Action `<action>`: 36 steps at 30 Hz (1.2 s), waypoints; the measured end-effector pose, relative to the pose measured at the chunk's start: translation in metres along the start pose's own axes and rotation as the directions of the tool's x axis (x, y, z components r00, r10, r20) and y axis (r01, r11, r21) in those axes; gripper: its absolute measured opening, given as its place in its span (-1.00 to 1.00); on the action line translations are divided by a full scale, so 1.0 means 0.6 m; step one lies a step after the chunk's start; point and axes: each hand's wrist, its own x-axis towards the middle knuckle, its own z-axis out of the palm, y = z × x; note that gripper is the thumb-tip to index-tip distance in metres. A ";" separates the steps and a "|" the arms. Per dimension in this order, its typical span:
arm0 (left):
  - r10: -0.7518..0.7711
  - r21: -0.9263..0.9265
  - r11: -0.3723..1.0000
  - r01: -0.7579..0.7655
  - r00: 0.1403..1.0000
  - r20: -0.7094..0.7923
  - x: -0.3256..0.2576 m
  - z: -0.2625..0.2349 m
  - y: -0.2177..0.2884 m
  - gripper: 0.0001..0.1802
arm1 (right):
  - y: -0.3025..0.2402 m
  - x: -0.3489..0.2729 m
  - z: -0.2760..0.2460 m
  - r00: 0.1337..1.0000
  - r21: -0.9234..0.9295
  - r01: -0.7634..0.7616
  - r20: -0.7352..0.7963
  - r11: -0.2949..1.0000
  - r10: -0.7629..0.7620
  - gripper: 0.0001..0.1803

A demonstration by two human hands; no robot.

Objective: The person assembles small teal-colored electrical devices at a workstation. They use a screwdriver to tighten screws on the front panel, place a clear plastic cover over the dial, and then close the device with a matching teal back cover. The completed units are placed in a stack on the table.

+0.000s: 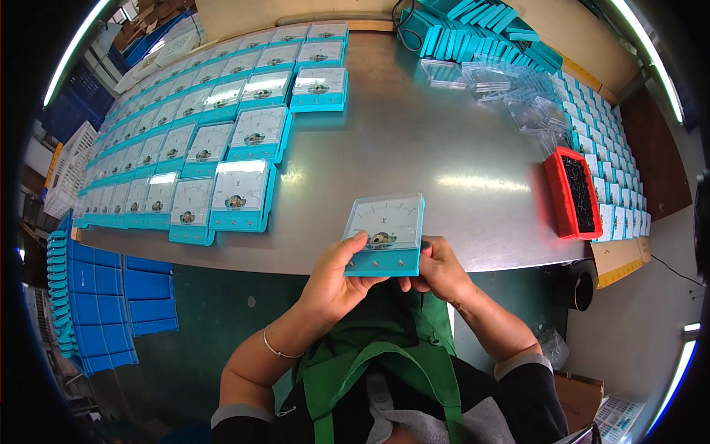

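Steel table (414, 155); teal meter (384, 233) in both hands.

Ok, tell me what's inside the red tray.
The red tray holds a heap of small black parts, too small to identify. Its floor is covered by them.

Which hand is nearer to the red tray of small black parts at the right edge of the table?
Right. The right hand grips the held panel meter on the side facing the red tray; the left hand holds the meter's far side, farther away.
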 end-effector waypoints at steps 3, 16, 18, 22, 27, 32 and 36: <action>0.009 0.041 0.999 -0.012 0.996 0.086 -0.009 0.012 0.000 -0.62 | 0.017 0.002 -0.002 0.998 0.002 0.055 0.013 0.998 -0.055 -0.86; 0.107 0.127 0.985 -0.119 0.989 0.102 -0.030 0.015 -0.035 -0.60 | 0.062 -0.034 0.019 0.931 -0.033 0.344 -0.115 0.938 -0.346 -0.80; 0.097 0.132 0.985 -0.113 0.988 0.120 -0.031 0.016 -0.036 -0.60 | 0.060 -0.040 0.024 0.927 -0.040 0.346 -0.140 0.937 -0.348 -0.79; 0.081 0.153 0.983 -0.101 0.988 0.133 -0.033 0.018 -0.040 -0.60 | 0.066 -0.047 0.029 0.899 -0.084 0.391 -0.176 0.916 -0.400 -0.78; 0.062 0.130 0.989 -0.074 0.993 0.096 -0.030 0.020 -0.043 -0.60 | 0.070 -0.048 0.026 0.910 -0.053 0.371 -0.176 0.927 -0.375 -0.75; 0.045 0.108 0.992 -0.059 0.991 0.126 -0.028 0.013 -0.042 -0.61 | 0.073 -0.047 0.026 0.915 -0.037 0.364 -0.171 0.931 -0.365 -0.74; 0.058 0.108 0.992 -0.071 0.992 0.114 -0.027 0.011 -0.041 -0.61 | 0.070 -0.044 0.024 0.909 -0.150 0.366 -0.157 0.919 -0.387 -0.76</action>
